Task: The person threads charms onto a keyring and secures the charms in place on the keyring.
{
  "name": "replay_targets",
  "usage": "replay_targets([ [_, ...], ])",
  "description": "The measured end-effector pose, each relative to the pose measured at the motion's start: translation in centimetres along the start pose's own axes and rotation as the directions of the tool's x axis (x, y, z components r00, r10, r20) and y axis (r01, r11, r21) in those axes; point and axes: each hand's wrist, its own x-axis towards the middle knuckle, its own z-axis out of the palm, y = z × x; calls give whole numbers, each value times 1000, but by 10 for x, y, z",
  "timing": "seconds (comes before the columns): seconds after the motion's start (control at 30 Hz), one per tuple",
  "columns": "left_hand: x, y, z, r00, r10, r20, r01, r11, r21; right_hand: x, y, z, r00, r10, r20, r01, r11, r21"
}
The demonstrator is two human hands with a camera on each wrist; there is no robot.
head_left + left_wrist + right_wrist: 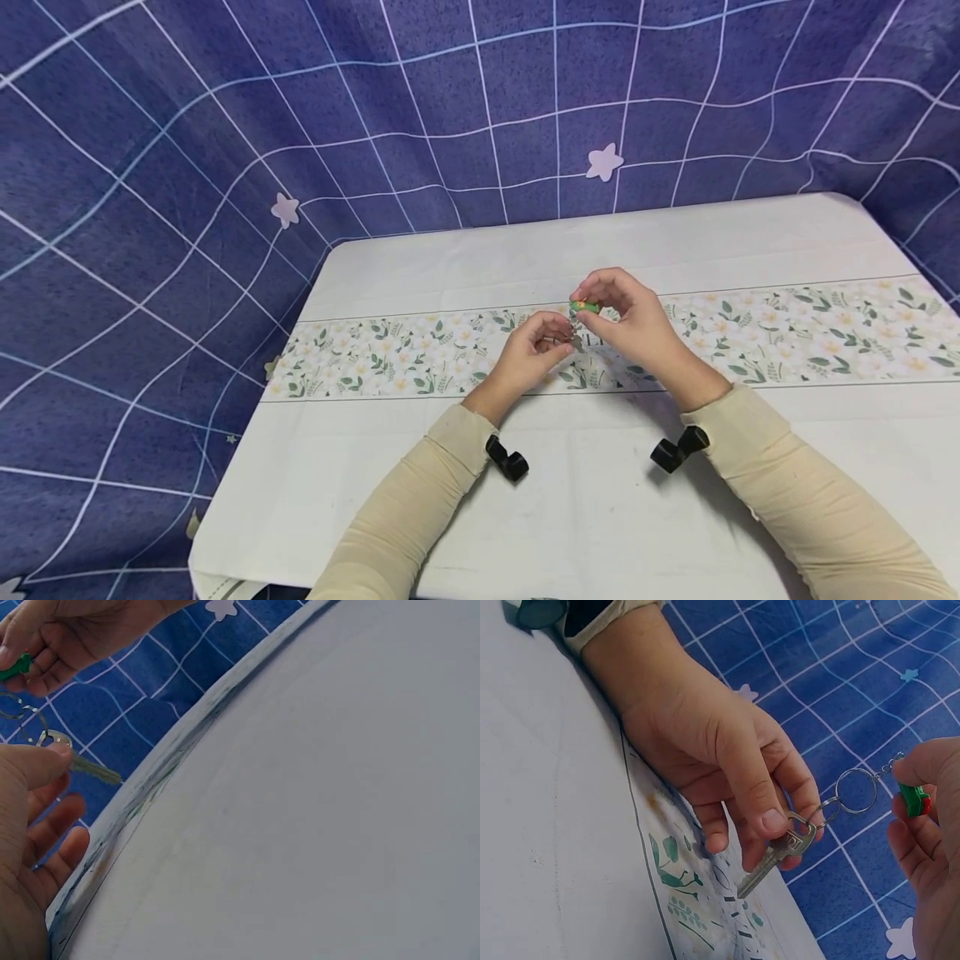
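Above the floral band of the table [420,517], your two hands meet over a small key assembly. Key [778,859]: silver metal, flat, with a pierced head and a short blade pointing down toward the cloth. Its head hangs on a pair of linked split rings [855,790], and a short chain runs from the larger ring to a green fob [914,799] showing a trace of red at one end.

Left hand [705,742]: your thumb and forefinger pinch the key at its head; the other fingers curl loosely beneath it, and the wrist lies on the tablecloth. In the left wrist view the blade juts out past your thumb [34,766].

Right hand [633,321]: fingertips pinch the green fob, held slightly higher than the key, with the rings and chain spanning the gap between the two hands. The remaining fingers are bent inward, not clenched.

Both hands sit near the table's centre line, against a blue grid-patterned backdrop [150,167]. Both sleeves are cream.
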Motion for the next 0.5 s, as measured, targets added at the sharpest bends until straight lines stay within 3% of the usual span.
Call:
replay_targets([
  [0.27,0,7,3,998,-24,-52,27,998,57,0,-1,0,1000,-9,-1,9,1000,16],
  [0.5,-7,37,-1,997,-7,-72,11,998,61,-3,-3,-1,1000,18,-7,-18,1000,2],
])
